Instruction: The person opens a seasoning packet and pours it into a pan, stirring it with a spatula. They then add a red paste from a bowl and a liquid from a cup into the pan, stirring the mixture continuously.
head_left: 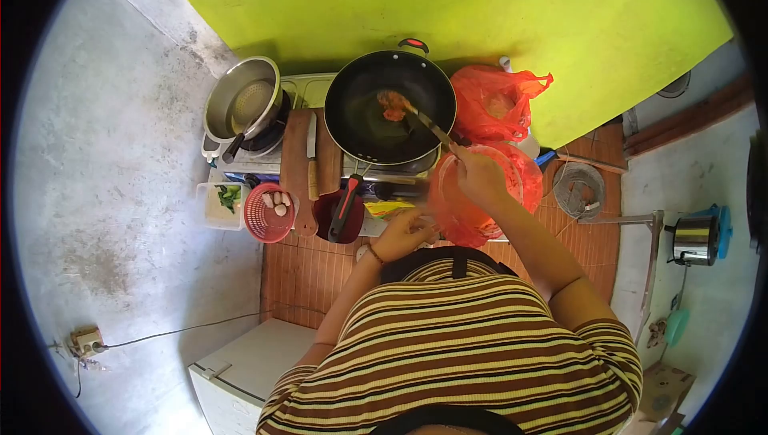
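My right hand [482, 179] is closed around the handle of a wooden spatula [432, 127]. The spatula's far end lies in a black wok [348, 107], against a reddish-orange clump of food [393, 105] with a little oil around it. Below that wrist sits a red plastic bag [460, 203] with its mouth spread. My left hand [406, 235] is low at the stove's front edge, beside this bag, its fingers curled together; whatever they grip is too small or hidden to name. The wok's black-and-red handle [346, 207] points toward me, left of centre.
Left of the wok, a knife [312, 167] lies on a wooden cutting board [294, 143]. A steel pan [240, 99] stands farther left. Nearer are a pink basket [270, 231] of garlic and a clear tub [210, 209] with green leaves. Another red bag [488, 103] stands behind right.
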The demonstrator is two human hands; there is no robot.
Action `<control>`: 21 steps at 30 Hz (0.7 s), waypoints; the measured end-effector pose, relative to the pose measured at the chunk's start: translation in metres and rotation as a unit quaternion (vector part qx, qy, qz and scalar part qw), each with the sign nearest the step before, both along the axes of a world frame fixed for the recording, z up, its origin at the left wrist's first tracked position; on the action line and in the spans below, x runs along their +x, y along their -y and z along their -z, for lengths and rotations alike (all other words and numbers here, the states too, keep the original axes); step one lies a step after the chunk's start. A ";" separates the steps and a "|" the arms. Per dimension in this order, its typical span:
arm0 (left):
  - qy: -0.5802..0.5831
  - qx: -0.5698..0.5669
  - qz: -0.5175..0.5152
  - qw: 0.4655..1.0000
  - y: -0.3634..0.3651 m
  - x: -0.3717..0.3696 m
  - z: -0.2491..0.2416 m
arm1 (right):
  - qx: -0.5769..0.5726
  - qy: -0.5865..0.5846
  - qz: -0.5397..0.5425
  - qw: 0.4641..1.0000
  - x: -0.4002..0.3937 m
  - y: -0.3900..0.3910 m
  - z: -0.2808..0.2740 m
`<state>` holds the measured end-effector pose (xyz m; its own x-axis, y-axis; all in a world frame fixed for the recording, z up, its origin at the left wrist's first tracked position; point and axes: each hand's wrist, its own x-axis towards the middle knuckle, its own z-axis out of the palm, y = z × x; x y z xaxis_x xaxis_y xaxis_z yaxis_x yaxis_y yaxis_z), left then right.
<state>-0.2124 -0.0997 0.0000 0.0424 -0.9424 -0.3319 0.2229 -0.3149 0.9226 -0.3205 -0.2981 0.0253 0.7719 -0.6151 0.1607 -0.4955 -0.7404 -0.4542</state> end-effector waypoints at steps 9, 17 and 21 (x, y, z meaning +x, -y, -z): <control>0.027 -0.037 0.005 0.999 0.005 0.000 0.005 | 0.072 -0.049 0.068 0.994 0.030 0.030 -0.017; -0.015 -0.059 -0.025 0.998 0.003 -0.007 0.012 | 0.040 -0.028 0.033 0.998 0.035 0.036 -0.029; -0.005 -0.059 -0.024 0.998 0.002 -0.007 0.016 | 0.021 -0.006 0.035 0.999 0.024 0.028 -0.027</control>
<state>-0.2192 -0.1017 -0.0158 0.0859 -0.9720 -0.2187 0.2449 -0.1922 0.9503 -0.2963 -0.3258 0.0519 0.7286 -0.6736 0.1239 -0.5509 -0.6839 -0.4783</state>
